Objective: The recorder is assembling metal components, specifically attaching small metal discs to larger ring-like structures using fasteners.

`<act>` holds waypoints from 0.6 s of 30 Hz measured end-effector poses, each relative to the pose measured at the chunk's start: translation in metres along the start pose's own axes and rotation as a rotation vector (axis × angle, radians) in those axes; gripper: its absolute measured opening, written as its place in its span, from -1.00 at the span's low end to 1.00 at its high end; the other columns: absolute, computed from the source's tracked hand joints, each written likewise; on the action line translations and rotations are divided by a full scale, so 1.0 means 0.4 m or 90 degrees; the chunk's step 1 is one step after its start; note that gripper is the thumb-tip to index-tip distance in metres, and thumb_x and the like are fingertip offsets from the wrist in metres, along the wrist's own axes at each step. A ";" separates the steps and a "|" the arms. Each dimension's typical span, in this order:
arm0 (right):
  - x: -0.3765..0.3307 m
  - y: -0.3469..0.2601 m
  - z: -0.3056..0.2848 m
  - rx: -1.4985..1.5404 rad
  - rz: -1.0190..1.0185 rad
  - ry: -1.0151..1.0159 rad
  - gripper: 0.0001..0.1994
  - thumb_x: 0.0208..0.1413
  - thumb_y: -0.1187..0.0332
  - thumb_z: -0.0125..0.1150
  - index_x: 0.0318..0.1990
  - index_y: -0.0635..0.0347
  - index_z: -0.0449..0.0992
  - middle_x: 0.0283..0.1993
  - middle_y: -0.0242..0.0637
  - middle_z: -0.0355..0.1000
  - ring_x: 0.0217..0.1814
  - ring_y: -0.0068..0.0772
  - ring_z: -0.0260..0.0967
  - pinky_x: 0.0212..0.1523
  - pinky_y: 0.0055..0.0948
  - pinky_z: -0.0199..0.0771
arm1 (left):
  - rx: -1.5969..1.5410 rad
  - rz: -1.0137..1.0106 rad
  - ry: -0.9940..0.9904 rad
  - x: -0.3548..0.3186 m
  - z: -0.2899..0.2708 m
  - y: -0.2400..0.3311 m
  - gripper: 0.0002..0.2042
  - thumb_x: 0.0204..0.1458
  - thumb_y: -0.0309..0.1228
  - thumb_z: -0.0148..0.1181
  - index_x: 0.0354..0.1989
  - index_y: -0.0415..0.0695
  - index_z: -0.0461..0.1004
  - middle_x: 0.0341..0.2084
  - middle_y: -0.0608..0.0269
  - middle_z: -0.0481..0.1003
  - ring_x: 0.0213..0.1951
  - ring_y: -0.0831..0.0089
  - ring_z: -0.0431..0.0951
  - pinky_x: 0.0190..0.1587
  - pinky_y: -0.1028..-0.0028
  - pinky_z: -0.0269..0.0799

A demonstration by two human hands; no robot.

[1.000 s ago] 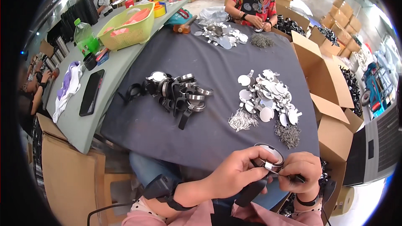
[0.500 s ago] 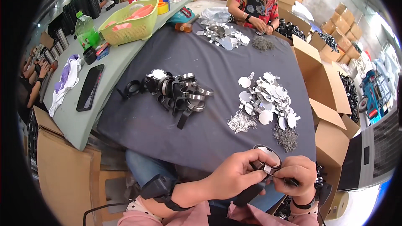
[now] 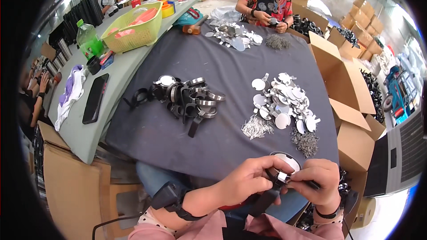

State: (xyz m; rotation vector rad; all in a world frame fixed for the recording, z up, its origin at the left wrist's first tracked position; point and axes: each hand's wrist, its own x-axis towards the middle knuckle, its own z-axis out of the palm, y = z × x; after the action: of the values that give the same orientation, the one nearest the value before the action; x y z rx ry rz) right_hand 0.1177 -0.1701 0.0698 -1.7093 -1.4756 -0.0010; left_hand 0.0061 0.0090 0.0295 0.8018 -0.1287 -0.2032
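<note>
Low in front of me, my left hand (image 3: pixel 251 180) grips a black-handled ring with a round silver lid (image 3: pixel 290 162) set in it. The black handle (image 3: pixel 266 201) points down toward my lap. My right hand (image 3: pixel 318 181) pinches at the lid's silver tab (image 3: pixel 283 177); whatever small piece lies between those fingertips is hidden. Beyond my hands on the dark cloth are a heap of silver discs with tabs (image 3: pixel 289 98), a pile of thin metal pins (image 3: pixel 257 127) and a pile of small dark wire pieces (image 3: pixel 305 142). Several black-handled metal rings (image 3: pixel 195 98) lie farther left.
Dark cloth (image 3: pixel 231 151) covers the table. At left, a green table (image 3: pixel 78 129) holds a phone (image 3: pixel 95 98), a bottle (image 3: pixel 89 40) and a yellow-green basket (image 3: pixel 133 31). Open cartons (image 3: pixel 356 142) line the right side. Across the table a person (image 3: pixel 269 4) handles a part near another disc pile (image 3: pixel 235 35).
My right fingers have shifted up onto the lid's tab, and the handle is seen more fully. The person opposite has raised their hands with a part in them. The view has tilted slightly.
</note>
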 end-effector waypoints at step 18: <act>0.016 -0.020 -0.014 -0.024 0.032 -0.029 -0.80 -0.24 0.52 0.43 -0.39 0.16 0.54 -0.60 -0.35 0.37 -0.63 -0.35 0.36 -0.63 -0.45 0.31 | 0.080 -0.012 0.020 0.009 0.001 -0.004 -0.69 0.10 -0.60 -0.06 0.04 -0.34 0.33 -0.32 0.13 0.49 -0.43 0.47 0.56 -0.33 0.53 0.48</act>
State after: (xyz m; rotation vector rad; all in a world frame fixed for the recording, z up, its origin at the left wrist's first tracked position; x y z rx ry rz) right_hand 0.1157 -0.1687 0.0813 -1.7874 -1.4736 0.0370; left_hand 0.0093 0.0067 0.0288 0.9317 -0.1055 -0.2018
